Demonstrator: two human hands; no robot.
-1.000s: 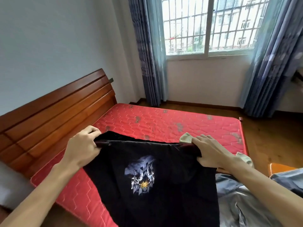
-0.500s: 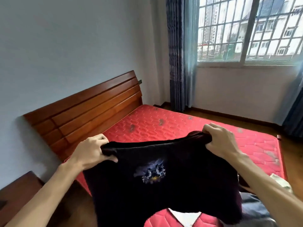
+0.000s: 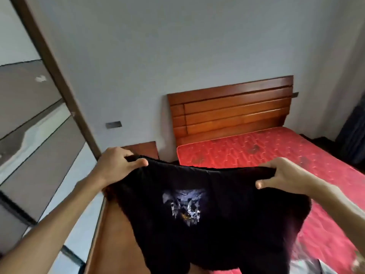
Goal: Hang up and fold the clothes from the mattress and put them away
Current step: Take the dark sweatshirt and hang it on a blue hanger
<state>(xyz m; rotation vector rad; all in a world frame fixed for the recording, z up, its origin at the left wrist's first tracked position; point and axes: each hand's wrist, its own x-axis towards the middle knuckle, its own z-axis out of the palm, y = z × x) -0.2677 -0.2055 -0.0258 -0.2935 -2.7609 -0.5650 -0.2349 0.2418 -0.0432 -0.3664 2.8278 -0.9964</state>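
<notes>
The t-shirt is plain black with a small bluish-white graphic on it, plus a tiny yellow-orange bit. The mattress is bright red with quilted hexagon stitching and a few darker blotches. Reddish-brown slatted wooden headboard, pale grey-blue wall, grey-and-white panelled wardrobe door with a dark brown frame.

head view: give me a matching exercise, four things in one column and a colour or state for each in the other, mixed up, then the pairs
1. black t-shirt
2. mattress
3. headboard
4. wall

a. red, quilted
b. plain pale grey
c. held up by its top edge in both hands
d. brown slatted wood

Pairs: 1-c, 2-a, 3-d, 4-b
</notes>
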